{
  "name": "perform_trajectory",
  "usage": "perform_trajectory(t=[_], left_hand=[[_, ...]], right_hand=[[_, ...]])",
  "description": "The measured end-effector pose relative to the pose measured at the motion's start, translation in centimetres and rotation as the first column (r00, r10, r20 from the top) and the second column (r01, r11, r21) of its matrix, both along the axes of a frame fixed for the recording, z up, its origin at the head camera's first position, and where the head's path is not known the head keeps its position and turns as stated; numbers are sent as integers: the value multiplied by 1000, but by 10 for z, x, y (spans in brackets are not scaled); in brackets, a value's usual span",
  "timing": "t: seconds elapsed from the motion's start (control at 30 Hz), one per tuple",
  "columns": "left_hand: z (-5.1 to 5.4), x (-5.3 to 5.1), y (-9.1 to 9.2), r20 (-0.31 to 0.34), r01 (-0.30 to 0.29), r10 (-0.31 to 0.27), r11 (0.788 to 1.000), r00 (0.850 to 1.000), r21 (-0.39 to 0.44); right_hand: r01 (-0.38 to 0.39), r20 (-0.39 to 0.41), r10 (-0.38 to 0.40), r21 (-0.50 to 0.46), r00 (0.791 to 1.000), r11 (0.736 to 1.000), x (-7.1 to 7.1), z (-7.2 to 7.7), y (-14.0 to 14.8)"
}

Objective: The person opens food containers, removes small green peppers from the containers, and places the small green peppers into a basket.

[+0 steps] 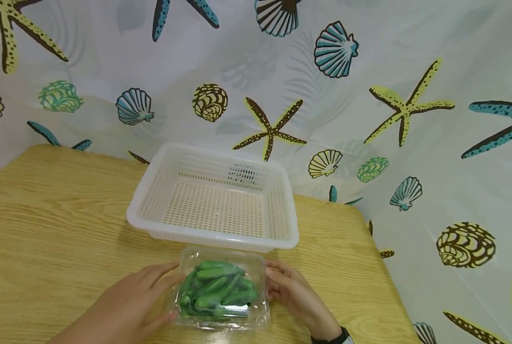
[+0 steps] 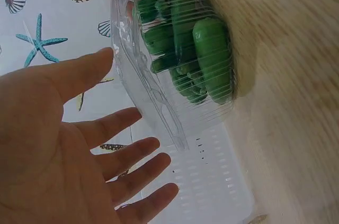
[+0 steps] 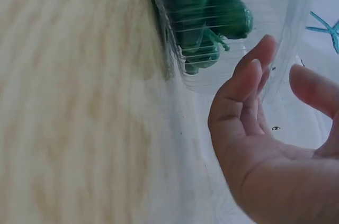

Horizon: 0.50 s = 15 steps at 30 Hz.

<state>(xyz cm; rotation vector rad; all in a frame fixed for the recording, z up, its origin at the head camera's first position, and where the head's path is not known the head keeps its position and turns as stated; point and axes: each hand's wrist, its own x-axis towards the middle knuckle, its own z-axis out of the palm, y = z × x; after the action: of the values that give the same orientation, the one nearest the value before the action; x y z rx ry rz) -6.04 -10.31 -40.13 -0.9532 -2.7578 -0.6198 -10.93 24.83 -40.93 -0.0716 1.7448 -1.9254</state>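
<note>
A clear lidded plastic box (image 1: 221, 255) holding several green peppers (image 1: 214, 286) rests on the wooden table in front of a white basket. My left hand (image 1: 131, 296) is at the box's left side, fingers spread; in the left wrist view the hand (image 2: 69, 150) has its thumb and fingertips by the lid's edge (image 2: 143, 75). On the right side of the box is my right hand (image 1: 292, 291), its fingertips by the wall. In the right wrist view the hand (image 3: 275, 155) has bent fingers and the thumb held apart; whether it touches the box I cannot tell.
Behind the box stands a white perforated basket (image 1: 217, 205), with nothing in it. Wooden table surface (image 1: 58, 215) extends to the left and right. A white cloth with shells and starfish (image 1: 238, 62) hangs behind the table and along its right side.
</note>
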Motion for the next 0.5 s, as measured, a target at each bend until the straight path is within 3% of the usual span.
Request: perform_trajectory(t=[0.1, 0.23, 0.4, 0.5], left_hand=[[-4, 1, -3, -151, 63, -68, 997, 986, -37], [-6, 2, -4, -310, 118, -136, 990, 941, -77], [-4, 2, -1, -423, 161, -204, 978, 883, -136], [-3, 1, 0, -456, 171, -214, 976, 864, -135]], right_hand=[[-7, 19, 9, -63, 1000, 998, -1, -4, 2], [-4, 29, 6, -86, 1000, 996, -2, -9, 2], [14, 73, -4, -133, 997, 991, -4, -15, 3], [7, 89, 11, -197, 996, 980, -5, -19, 5]])
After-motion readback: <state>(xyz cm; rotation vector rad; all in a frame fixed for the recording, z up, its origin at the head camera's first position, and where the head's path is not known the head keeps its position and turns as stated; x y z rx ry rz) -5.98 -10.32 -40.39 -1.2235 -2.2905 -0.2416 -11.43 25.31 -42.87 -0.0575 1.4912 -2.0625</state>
